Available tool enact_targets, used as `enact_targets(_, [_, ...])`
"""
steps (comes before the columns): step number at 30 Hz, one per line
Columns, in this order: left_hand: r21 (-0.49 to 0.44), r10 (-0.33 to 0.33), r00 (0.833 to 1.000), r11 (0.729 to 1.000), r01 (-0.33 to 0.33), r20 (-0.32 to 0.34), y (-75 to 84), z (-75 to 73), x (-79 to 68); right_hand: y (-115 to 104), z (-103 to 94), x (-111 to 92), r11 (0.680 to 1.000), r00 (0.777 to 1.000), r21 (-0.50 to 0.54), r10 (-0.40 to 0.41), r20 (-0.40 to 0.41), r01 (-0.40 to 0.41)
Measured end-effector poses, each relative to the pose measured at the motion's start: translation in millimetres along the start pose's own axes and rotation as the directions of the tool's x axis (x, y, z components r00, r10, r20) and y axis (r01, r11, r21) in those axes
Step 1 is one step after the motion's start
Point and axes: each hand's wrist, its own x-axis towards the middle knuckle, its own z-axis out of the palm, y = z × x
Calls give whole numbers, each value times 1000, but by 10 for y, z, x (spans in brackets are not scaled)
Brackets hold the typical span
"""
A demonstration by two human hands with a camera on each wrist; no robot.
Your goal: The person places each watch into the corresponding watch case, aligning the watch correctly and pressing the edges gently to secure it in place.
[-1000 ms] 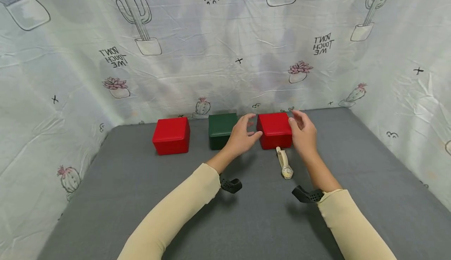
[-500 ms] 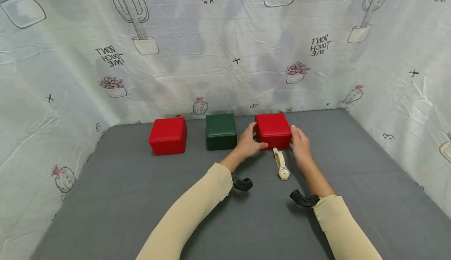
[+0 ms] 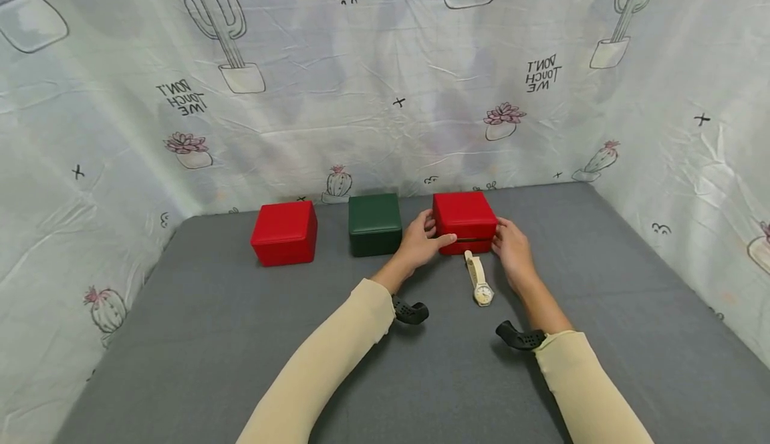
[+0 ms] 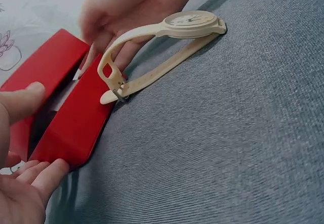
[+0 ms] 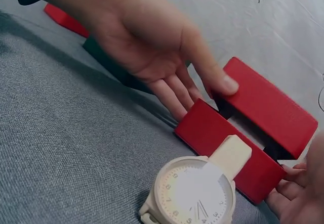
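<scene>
A red hinged box (image 3: 464, 210) stands at the back right, its lid (image 5: 273, 107) raised a little above the base (image 4: 76, 125). Through the dark gap a pale inside shows in both wrist views. My left hand (image 3: 417, 243) holds the box's left end, thumb on the lid's front edge and fingers low against the base. At the right end, my right hand (image 3: 514, 251) grips the box with its fingers; its thumb is mostly hidden. A cream wristwatch (image 3: 481, 290) lies in front, strap end close to the base and dial towards me.
To the left of the held box stand a dark green box (image 3: 374, 223) and another red box (image 3: 285, 231), both with lids down. Behind the grey-covered table (image 3: 240, 337) hangs a white cactus-print cloth (image 3: 373, 63). Black wrist devices (image 3: 521, 337) sit at both cuffs.
Both hands have come in to the right-hand red box from either side. Its lid, down half a second ago, is now lifted slightly at the front. The wristwatch stays put.
</scene>
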Motion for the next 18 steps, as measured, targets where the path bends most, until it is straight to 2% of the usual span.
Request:
enact_targets(6, [-15,-28,999,1000,27,-29,34,8,25,-3,-8,-4,989,997,-124,-76,29,79])
enact_targets(11, [13,-35,997,999,36,-75,91,44,56,-11,-21,10,984,993,-139,-111,30,114])
enact_targets(14, [48,-49,989,997,57,-137,131,71,62,-4,-13,10,985,994,-136,-104,22,106])
enact_targets(18, [108,-98,964,986,128,-247,226,84,97,3,12,-3,988,996,-129,-84,8,84])
